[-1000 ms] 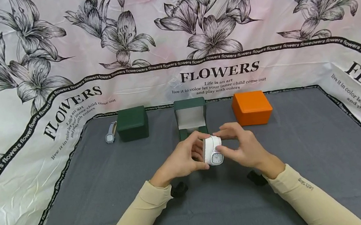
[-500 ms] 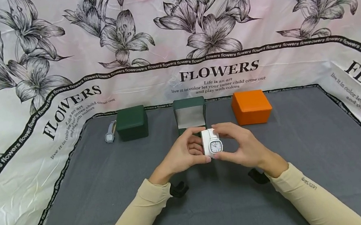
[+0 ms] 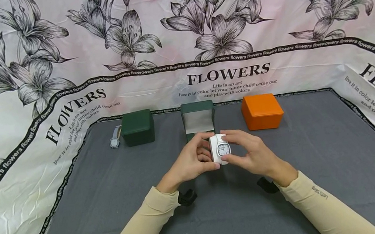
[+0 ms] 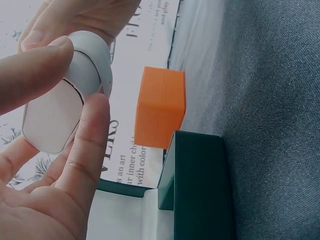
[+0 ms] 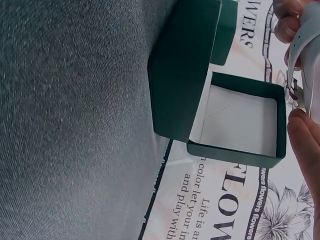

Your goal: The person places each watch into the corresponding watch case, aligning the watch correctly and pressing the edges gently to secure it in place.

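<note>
A white watch (image 3: 224, 149) with a squarish dial is wrapped round a white watch cushion (image 3: 214, 149), held up before the middle box. My left hand (image 3: 190, 159) grips the cushion's left end between thumb and fingers. From the right, my right hand (image 3: 256, 154) pinches the watch, thumb at the dial's lower edge and forefinger up by the strap. In the left wrist view, the strap (image 4: 92, 62) curves over the cushion, whose flat end faces that camera. Behind the hands stands an open green watch box (image 3: 198, 121), pale inside; its base is partly hidden.
A closed green box (image 3: 137, 128) stands at the back left, with another watch (image 3: 115, 138) lying beside it. At the back right is a closed orange box (image 3: 262, 111). Grey cloth (image 3: 94, 191) covers the table, and a flower-printed sheet (image 3: 225, 50) rises behind.
The watch and cushion have tipped up and moved slightly away, so the dial now faces the head camera. My right thumb has shifted from the strap to below the dial.
</note>
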`<state>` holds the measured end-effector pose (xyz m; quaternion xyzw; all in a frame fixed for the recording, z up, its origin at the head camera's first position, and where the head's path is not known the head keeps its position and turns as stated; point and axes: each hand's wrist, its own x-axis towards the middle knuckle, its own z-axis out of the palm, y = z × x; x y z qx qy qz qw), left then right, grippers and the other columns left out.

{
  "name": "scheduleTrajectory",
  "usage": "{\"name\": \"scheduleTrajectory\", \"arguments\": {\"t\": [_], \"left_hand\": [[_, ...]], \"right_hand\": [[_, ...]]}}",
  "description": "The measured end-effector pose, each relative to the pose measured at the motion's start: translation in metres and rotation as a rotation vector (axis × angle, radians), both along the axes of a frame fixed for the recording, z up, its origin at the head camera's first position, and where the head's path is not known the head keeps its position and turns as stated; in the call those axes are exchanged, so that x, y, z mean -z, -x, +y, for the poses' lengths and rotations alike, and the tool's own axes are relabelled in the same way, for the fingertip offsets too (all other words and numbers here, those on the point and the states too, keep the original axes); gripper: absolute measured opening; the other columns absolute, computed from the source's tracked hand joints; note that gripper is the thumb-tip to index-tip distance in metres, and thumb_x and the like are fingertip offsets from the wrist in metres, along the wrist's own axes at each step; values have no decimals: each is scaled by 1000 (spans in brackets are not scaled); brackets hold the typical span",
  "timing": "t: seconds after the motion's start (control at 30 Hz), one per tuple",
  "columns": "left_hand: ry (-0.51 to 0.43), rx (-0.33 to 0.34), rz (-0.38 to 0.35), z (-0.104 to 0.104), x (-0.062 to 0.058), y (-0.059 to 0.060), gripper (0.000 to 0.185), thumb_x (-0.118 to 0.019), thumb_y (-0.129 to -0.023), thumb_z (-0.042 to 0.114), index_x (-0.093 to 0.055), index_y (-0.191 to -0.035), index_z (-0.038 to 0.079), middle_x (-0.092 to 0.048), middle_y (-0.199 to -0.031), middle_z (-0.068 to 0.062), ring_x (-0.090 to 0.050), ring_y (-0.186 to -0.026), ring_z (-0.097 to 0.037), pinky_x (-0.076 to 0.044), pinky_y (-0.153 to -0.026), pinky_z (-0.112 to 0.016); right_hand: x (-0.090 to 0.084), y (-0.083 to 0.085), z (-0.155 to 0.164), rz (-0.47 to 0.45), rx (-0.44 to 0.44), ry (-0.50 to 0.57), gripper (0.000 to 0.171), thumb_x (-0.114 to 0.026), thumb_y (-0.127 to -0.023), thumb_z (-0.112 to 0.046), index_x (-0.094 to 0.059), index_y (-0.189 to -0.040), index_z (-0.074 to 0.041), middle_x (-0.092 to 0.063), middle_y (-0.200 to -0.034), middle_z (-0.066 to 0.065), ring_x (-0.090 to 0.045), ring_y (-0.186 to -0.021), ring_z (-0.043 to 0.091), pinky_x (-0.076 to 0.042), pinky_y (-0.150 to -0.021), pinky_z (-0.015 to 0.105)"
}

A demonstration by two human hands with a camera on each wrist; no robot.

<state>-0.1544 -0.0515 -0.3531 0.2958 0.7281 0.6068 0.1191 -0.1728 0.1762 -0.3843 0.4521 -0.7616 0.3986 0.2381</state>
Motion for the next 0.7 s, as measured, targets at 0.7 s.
{"name": "scheduleTrajectory", "arguments": {"t": [0.7], "left_hand": [[-49,-32,-51,-2,10,12,80,-71,-75,-15,-34,-144,4,-53,-111,-24,-61,-89,-38,-53,-80,-46]], "right_hand": [[-13,-8,-3,-606,70,82,43,-64,-92,-10,-48,-132,-5,-54,-128,13,-64,-103,26,-54,-82,38]]}}
